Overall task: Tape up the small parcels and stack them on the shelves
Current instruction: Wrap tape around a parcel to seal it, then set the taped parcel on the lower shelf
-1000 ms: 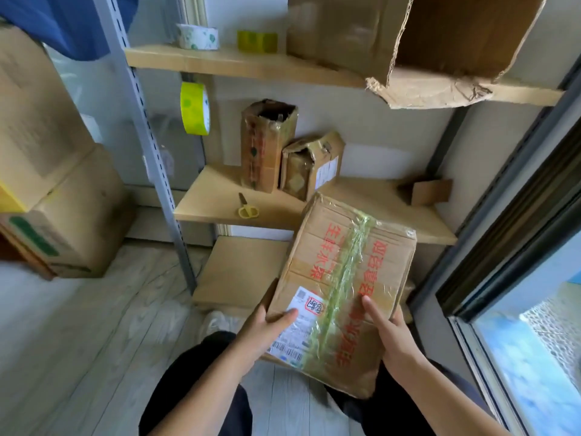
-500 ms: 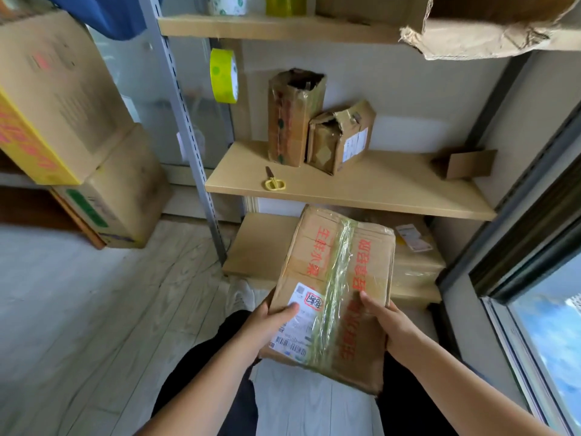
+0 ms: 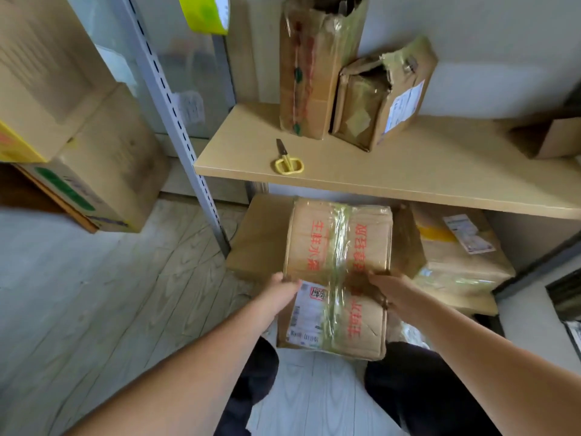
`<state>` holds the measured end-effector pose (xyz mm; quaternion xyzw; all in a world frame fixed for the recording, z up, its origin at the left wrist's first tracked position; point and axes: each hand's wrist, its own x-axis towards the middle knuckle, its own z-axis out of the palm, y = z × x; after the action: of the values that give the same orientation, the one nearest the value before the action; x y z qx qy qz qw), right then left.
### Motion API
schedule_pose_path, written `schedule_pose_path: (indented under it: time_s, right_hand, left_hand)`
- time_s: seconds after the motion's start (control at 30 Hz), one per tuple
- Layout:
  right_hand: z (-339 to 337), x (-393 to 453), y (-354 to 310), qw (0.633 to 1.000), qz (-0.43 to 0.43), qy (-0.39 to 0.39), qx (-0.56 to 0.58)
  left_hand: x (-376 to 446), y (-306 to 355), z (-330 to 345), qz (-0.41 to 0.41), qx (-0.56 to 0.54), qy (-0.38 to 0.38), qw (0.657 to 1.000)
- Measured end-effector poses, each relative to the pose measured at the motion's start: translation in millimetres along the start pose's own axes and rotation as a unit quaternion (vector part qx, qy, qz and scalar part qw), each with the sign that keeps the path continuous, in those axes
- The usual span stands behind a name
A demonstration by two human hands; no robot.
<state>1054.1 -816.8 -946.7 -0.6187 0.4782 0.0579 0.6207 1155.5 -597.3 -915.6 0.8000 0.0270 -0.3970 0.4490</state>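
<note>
A taped cardboard parcel (image 3: 338, 247) with red lettering and a white label sits on the front of the bottom shelf (image 3: 254, 243), its near end hanging over the edge. My left hand (image 3: 279, 294) grips its left side and my right hand (image 3: 388, 286) grips its right side. A second taped parcel (image 3: 456, 256) lies on the same shelf to the right. On the middle shelf (image 3: 408, 171) stand a tall open box (image 3: 314, 67) and a smaller torn box (image 3: 380, 96).
Yellow-handled scissors (image 3: 286, 160) lie on the middle shelf's front left. A yellow tape roll (image 3: 204, 14) hangs above. A slotted metal upright (image 3: 176, 121) stands at left, with stacked large cartons (image 3: 78, 136) beyond it. A small box (image 3: 553, 136) sits at far right.
Both hands carried the parcel forward and down from in front of the middle shelf onto the bottom shelf. My view dropped and moved closer to the shelves.
</note>
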Motion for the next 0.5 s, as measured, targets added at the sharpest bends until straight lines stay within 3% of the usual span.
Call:
schedule_pose_path:
  time_s: [0.13, 0.33, 0.4, 0.5]
  right_hand:
    - [4, 20, -19, 0.998, -0.032, 0.021, -0.044]
    - [6, 30, -38, 0.997, -0.053, -0.014, -0.048]
    - [10, 19, -39, 0.997, -0.004, -0.02, -0.074]
    - [16, -7, -33, 0.977, 0.151, -0.065, -0.137]
  left_hand:
    - [22, 21, -10, 0.029, 0.011, 0.012, 0.999]
    - [56, 29, -27, 0.044, 0.033, 0.001, 0.998]
    - [57, 24, -30, 0.009, 0.04, -0.02, 0.999]
    - [53, 9, -25, -0.108, 0.07, -0.063, 0.99]
